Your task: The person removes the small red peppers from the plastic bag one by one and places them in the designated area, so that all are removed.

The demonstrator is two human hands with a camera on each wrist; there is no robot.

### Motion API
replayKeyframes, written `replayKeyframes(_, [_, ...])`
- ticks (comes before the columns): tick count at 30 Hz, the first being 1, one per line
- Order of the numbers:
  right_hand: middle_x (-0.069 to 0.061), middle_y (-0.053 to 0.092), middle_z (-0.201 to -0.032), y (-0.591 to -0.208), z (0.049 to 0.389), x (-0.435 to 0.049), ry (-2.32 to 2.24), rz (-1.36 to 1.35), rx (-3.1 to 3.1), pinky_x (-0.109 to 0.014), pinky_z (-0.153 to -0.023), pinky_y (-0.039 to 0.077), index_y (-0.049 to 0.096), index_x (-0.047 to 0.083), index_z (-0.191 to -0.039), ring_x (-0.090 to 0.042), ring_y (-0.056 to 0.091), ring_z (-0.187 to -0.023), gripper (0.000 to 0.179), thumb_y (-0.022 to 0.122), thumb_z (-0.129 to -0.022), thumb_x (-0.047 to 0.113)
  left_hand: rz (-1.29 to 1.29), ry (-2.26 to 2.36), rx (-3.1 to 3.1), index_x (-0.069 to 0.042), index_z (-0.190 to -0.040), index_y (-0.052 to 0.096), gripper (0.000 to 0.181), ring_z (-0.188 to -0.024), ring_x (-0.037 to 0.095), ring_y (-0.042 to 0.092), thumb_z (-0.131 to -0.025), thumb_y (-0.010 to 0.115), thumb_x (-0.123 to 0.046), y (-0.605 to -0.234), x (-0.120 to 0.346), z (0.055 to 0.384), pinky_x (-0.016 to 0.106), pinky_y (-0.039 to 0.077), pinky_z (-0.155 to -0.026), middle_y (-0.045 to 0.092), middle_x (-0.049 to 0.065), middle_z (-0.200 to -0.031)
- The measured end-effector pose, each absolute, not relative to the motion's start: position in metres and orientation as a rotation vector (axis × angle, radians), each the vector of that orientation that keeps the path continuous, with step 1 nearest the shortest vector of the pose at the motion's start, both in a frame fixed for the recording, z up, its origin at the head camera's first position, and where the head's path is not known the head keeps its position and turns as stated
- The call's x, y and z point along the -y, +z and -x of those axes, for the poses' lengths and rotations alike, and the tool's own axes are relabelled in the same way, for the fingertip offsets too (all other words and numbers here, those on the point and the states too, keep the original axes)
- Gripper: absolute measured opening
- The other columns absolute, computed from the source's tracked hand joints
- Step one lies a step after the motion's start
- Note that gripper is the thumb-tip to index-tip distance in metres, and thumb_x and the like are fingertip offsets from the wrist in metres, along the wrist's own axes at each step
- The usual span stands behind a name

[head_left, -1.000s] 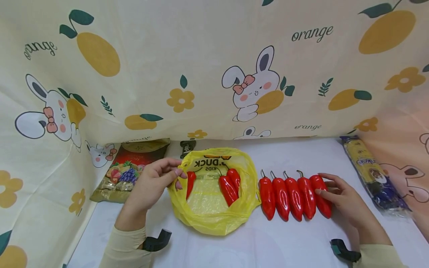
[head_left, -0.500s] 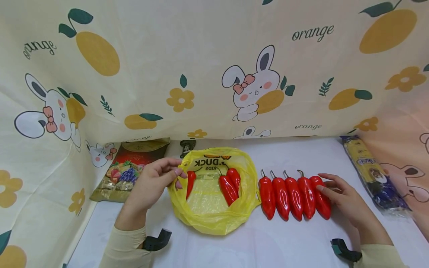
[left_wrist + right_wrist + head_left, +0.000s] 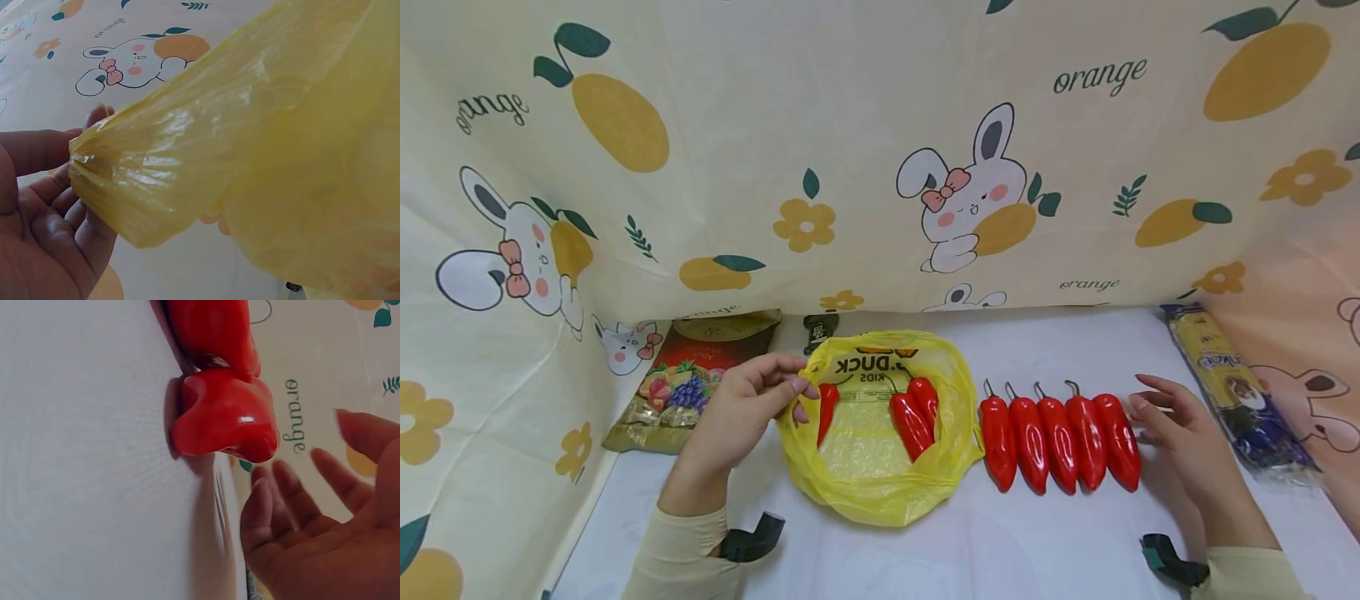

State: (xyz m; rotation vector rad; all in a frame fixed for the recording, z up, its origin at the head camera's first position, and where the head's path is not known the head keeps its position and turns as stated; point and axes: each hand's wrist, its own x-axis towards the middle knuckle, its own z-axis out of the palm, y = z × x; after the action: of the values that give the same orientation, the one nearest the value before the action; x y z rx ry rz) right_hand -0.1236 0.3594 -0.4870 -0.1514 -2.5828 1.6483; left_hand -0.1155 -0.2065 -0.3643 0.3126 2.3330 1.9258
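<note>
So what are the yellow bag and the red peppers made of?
The yellow bag looks like thin, shiny plastic: it lets light through and creases where the left hand pinches it. The red peppers look smooth and glossy, with bright highlights: perhaps plastic or coated foam, though real skin shines too.

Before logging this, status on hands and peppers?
Left hand pinching yellow plastic bag. Right hand empty beside five red chili peppers. Three peppers visible inside bag. Nothing seen blocking.

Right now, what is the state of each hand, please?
Left hand: closed, pinching the rim of the yellow bag.
Right hand: open, holding nothing, beside the rightmost red pepper.
</note>
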Motion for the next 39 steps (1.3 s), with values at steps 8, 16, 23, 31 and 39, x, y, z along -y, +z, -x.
replayKeyframes(8, [0.01,0.065,-0.13,-0.471,0.118,-0.348,1.906,0.102,2.257,-0.014,-0.083,0.056,0.057,0.022,-0.158,-0.002,0.068,-0.108,0.043,0.059,-0.115,0.024,-0.298,1.925,-2.331,0.011,-0.13,0.064,0.023,-0.078,0.027,0.072,-0.11,0.059,0.001,-0.363,0.207,0.115,0.032,0.064,-0.079,0.074,0.021,-0.105])
replayKeyframes(16, [-0.001,0.066,-0.136,-0.459,0.114,-0.322,1.993,-0.157,2.14,-0.018,-0.09,0.057,0.054,0.01,-0.159,-0.013,0.069,-0.115,0.043,0.05,-0.117,0.011,-0.293,1.933,-2.325,0.011,-0.131,0.063,0.023,-0.078,0.027,0.072,-0.11,0.059,0.002,-0.364,0.207,0.115,0.032,0.064,-0.079,0.074,0.021,-0.105])
replayKeyframes(23, [-0.002,0.064,-0.141,-0.445,0.107,-0.293,1.747,-0.265,2.389,-0.022,-0.092,0.058,0.049,0.013,-0.164,-0.015,0.069,-0.119,0.046,0.046,-0.118,0.015,-0.301,1.941,-2.326,0.012,-0.131,0.063,0.023,-0.077,0.027,0.072,-0.11,0.058,0.002,-0.363,0.207,0.115,0.032,0.064,-0.078,0.073,0.022,-0.105])
replayKeyframes(31, [-0.005,0.064,-0.143,-0.44,0.103,-0.264,1.761,-0.435,2.432,-0.027,-0.092,0.06,0.049,0.013,-0.163,-0.018,0.069,-0.119,0.049,0.045,-0.115,0.008,-0.331,1.947,-2.324,0.012,-0.13,0.063,0.023,-0.077,0.027,0.072,-0.11,0.058,0.002,-0.363,0.206,0.115,0.032,0.064,-0.079,0.073,0.022,-0.105])
replayKeyframes(39, [-0.021,0.064,-0.14,-0.443,0.099,-0.226,1.872,-0.554,2.461,-0.04,-0.09,0.063,0.053,0.007,-0.158,-0.025,0.071,-0.117,0.049,0.056,-0.109,0.007,-0.329,1.94,-2.324,0.012,-0.13,0.063,0.023,-0.078,0.026,0.071,-0.11,0.059,0.002,-0.364,0.206,0.115,0.031,0.064,-0.078,0.072,0.022,-0.105])
